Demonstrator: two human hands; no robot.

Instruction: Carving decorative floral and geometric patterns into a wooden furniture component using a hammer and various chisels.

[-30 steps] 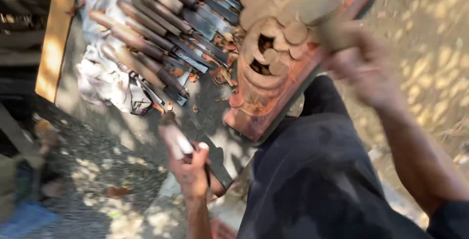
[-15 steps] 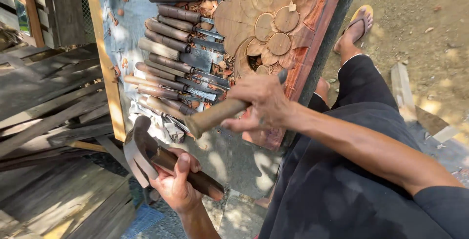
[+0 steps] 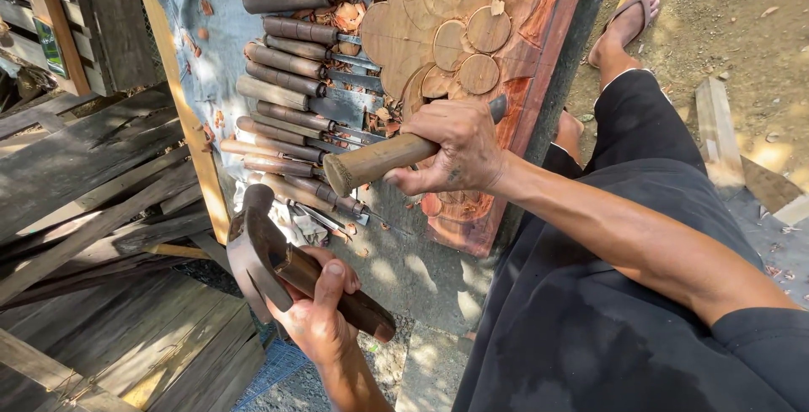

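Observation:
My right hand grips a chisel by its thick wooden handle, holding it over the reddish carved wooden panel with round leaf shapes. The chisel's dark blade pokes out past my knuckles toward the panel. My left hand holds a wooden mallet by its dark handle, low at the front, its worn head pointing up and left. Several wood-handled chisels lie in a row to the left of the panel.
The chisels rest on a blue cloth beside a yellow wooden edge. Grey weathered planks lie on the left. My legs in black trousers fill the right, with a sandalled foot on the dirt ground.
My right hand has brought the chisel down over the carved panel and steadied it. My left hand has lifted the mallet into clear view. The camera view has settled.

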